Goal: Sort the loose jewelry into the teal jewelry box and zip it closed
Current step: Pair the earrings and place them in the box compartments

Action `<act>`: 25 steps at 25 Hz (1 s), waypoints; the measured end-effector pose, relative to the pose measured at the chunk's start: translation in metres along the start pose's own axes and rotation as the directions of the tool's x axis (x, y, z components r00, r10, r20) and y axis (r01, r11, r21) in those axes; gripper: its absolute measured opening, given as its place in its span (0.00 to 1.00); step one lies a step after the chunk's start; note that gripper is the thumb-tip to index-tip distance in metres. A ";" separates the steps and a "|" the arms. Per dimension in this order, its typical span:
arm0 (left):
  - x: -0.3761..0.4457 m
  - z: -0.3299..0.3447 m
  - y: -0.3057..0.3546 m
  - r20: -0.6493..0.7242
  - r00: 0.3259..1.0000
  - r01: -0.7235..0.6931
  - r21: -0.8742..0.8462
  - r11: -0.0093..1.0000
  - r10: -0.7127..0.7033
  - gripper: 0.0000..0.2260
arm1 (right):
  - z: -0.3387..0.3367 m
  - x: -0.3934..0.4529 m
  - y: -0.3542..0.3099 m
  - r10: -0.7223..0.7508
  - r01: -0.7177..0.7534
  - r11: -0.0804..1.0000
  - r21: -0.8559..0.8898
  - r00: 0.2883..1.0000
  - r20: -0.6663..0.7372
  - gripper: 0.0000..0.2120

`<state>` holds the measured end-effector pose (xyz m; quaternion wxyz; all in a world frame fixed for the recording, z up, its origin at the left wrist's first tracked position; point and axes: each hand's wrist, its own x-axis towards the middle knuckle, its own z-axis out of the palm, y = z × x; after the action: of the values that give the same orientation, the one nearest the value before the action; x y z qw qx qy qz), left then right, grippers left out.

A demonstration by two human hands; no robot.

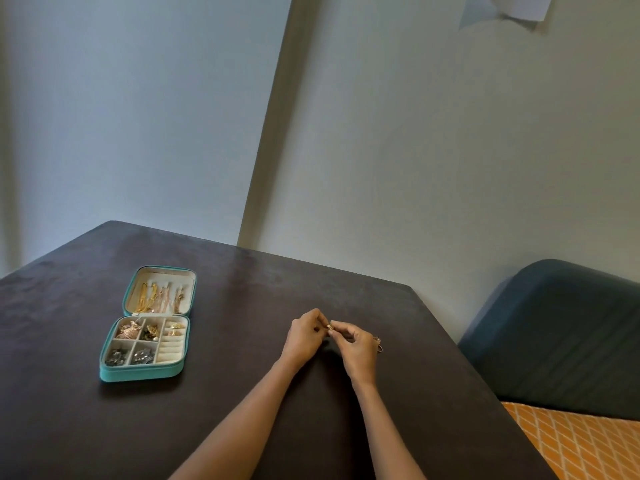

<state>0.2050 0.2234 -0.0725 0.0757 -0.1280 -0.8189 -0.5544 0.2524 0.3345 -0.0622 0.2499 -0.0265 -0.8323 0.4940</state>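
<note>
I have one head view only: high, wide-angle, tilted forward and down across the dark table (242,393) toward the wall (433,150), hands at mid-distance.

One jewelry box (138,373) (open), two hands, one table (242,289).

A home room: dark table (242,306), upholstered blue chair (554,323), orange patterned cushion (581,441), plain walls.

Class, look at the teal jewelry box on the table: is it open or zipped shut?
Open. The teal jewelry box lies flat with its lid folded back, so its chains and filled compartments show.
</note>
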 end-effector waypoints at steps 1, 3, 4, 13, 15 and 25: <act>-0.001 -0.002 0.001 0.004 1.000 0.009 -0.006 1.000 -0.009 0.06 | 0.001 -0.001 -0.001 -0.007 0.007 1.000 -0.009 1.000 0.004 0.09; -0.004 -0.012 0.002 0.039 0.999 0.016 -0.018 1.000 -0.016 0.07 | 0.005 -0.006 -0.006 -0.032 0.033 0.999 -0.018 0.999 0.019 0.09; -0.006 -0.023 0.002 0.068 0.998 0.001 -0.002 1.000 0.000 0.09 | 0.010 -0.011 -0.011 -0.053 0.054 0.998 -0.021 0.998 0.034 0.10; -0.033 -0.188 0.007 0.104 0.978 -0.205 0.306 0.930 0.182 0.15 | 0.088 -0.032 -0.097 -0.230 0.226 0.973 0.038 0.955 0.190 0.09; -0.042 -0.225 -0.002 0.023 0.989 -0.148 0.346 0.927 0.149 0.15 | 0.111 -0.042 -0.118 -0.262 0.264 0.964 0.030 0.924 0.277 0.08; -0.070 -0.268 -0.030 0.053 0.997 0.001 0.762 0.647 -0.063 0.35 | 0.153 -0.066 -0.152 -0.270 0.448 0.867 -0.217 0.790 0.550 0.11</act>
<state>0.2579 -0.0445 -0.0177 0.0820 -0.0906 -0.9802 -0.1558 0.2731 0.1138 -0.0203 0.1065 0.2219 -0.9289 0.2765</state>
